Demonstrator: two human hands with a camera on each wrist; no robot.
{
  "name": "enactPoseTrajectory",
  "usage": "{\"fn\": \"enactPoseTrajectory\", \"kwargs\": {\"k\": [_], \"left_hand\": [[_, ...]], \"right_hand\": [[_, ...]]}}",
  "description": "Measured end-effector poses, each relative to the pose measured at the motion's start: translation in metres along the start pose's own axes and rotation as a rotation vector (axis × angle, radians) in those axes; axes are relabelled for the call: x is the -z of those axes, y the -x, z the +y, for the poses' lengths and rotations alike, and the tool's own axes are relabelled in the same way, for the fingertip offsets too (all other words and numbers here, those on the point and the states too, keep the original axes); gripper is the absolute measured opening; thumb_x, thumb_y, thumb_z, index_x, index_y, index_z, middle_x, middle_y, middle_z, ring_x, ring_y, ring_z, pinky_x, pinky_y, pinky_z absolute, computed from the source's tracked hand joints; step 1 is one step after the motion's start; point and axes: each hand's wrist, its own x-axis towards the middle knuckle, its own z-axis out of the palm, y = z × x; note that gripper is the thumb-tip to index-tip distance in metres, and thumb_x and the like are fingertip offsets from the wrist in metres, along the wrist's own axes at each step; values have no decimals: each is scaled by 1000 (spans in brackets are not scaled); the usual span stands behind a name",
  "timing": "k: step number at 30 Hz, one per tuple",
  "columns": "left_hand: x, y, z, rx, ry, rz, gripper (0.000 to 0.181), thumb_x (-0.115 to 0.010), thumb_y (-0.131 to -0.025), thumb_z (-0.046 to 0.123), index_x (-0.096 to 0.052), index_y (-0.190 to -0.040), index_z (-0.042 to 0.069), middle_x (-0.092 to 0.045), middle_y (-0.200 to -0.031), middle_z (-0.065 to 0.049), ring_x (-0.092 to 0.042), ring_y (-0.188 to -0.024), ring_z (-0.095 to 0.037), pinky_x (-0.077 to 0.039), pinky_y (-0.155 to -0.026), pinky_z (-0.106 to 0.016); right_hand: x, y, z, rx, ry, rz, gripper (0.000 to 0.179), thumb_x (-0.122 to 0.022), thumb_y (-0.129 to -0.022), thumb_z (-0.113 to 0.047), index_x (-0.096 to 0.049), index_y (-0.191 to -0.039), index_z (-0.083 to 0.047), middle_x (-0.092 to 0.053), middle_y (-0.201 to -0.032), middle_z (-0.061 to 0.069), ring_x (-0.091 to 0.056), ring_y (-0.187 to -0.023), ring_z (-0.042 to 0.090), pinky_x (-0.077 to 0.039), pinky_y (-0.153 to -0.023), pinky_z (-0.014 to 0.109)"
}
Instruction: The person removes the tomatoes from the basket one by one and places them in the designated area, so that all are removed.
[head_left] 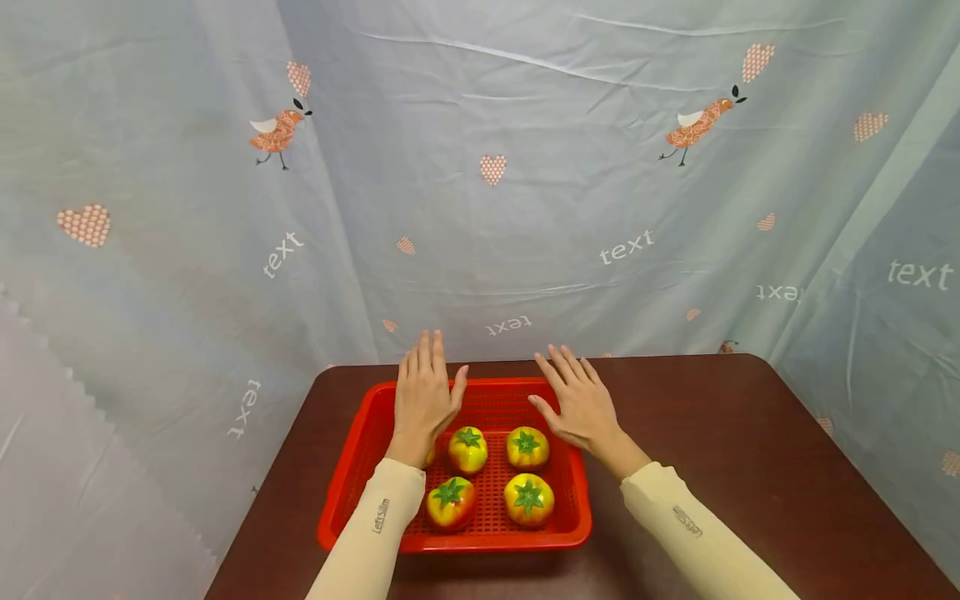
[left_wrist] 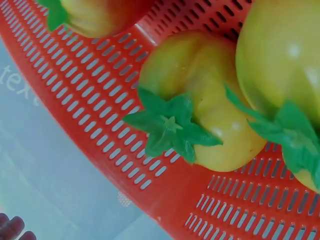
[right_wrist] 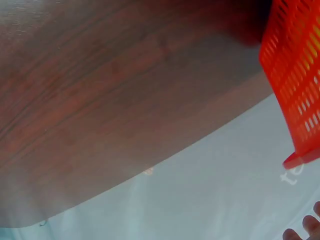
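A red plastic basket [head_left: 495,547] with slotted walls holds several yellow-red fruits with green star-shaped leaf tops, which look like tomatoes or persimmons. One such fruit [head_left: 528,500] sits at the front right of it, another [head_left: 452,503] to its left. My left hand [head_left: 426,400] is over the basket's left part, fingers straight and pointing away; my left wrist partly hides one fruit. In the left wrist view a fruit [left_wrist: 200,100] lies against the slotted wall. My right hand [head_left: 581,408] is over the right rim, fingers straight and spread. Neither hand holds anything.
The basket stands on a dark reddish-brown table [head_left: 720,467], whose surface extends to its right. Behind and beside the table hangs a pale grey-blue curtain [head_left: 555,217] with printed birds, hearts and words.
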Motion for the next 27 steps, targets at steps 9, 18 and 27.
{"fn": "enactPoseTrajectory", "kwargs": {"k": [9, 18, 27], "left_hand": [[20, 9, -2, 49, 105, 59, 69, -46, -99, 40, -34, -147, -7, -45, -144, -28, -51, -123, -43, -42, -104, -53], [35, 24, -10, 74, 173, 127, 67, -48, -98, 40, -39, -144, -8, -48, -140, -29, -53, -120, -44, -44, -102, -54], [59, 35, -22, 115, 212, 184, 65, -50, -96, 37, -43, -141, -10, -49, -137, -29, -52, -117, -45, -43, -100, -56]], "right_hand": [[-5, 20, -5, 119, -29, -3, 70, -51, -94, -51, -37, -152, -15, -38, -156, 12, -38, -142, 32, -36, -113, 48], [2, 29, -14, 129, -112, -106, 71, -55, -94, -51, -37, -152, -14, -47, -149, 14, -49, -133, 34, -45, -105, 49], [6, 30, -24, 171, -110, -172, 72, -54, -93, -53, -37, -152, -15, -49, -147, 14, -49, -133, 32, -45, -105, 48]]}}
